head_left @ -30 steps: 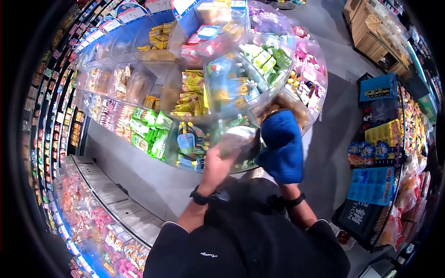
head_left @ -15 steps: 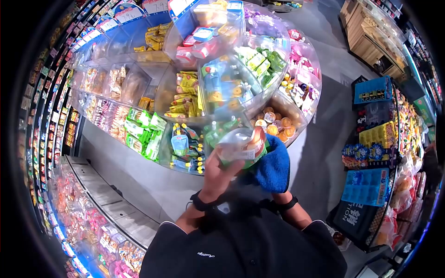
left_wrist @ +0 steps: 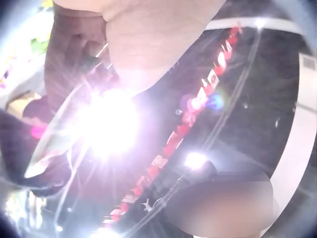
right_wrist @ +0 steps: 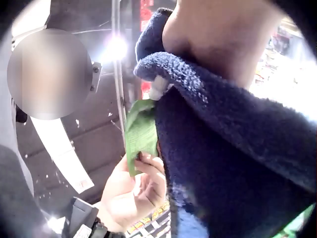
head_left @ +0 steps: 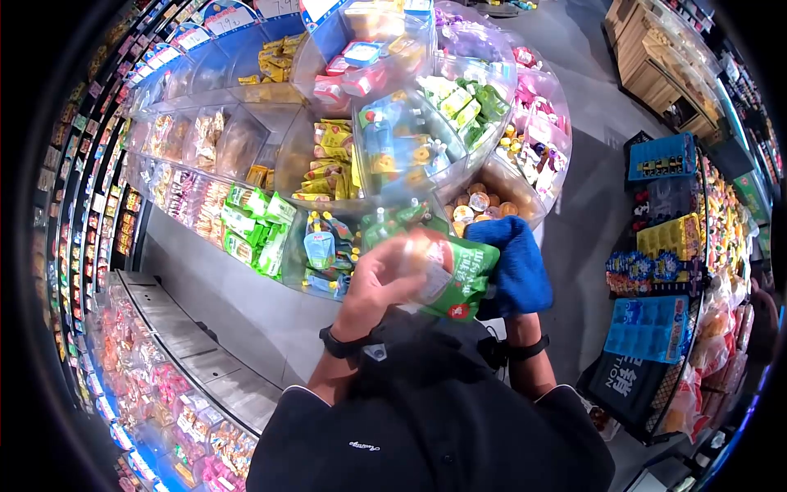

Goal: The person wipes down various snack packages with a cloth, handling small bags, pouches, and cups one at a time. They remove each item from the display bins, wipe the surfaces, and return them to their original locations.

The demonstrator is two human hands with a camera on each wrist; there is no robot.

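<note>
My left hand (head_left: 369, 287) grips a green spouted pouch (head_left: 467, 275) by one end, with its printed face turned up. In the right wrist view its white spout (right_wrist: 158, 88) pokes out at the edge of a blue cloth (head_left: 525, 275). That cloth is held by my right hand (right_wrist: 213, 42) and wraps over its fingers, hiding them. Pouch and cloth meet in front of my chest. Just beyond them are a bin of small round cups (head_left: 484, 205) and a clear bin with green pouches (head_left: 389, 223).
A round stand of clear bins spreads ahead, with green packets (head_left: 258, 225), blue pouches (head_left: 321, 246) and yellow packets (head_left: 332, 164). Packaged snacks fill a low curved display (head_left: 147, 361) at left. Blue trays (head_left: 648, 328) and crates line the right side.
The pouch has turned so its green printed face shows, and it has shifted right with my left hand. The blue cloth dropped toward the pouch, then moved right and slightly up.
</note>
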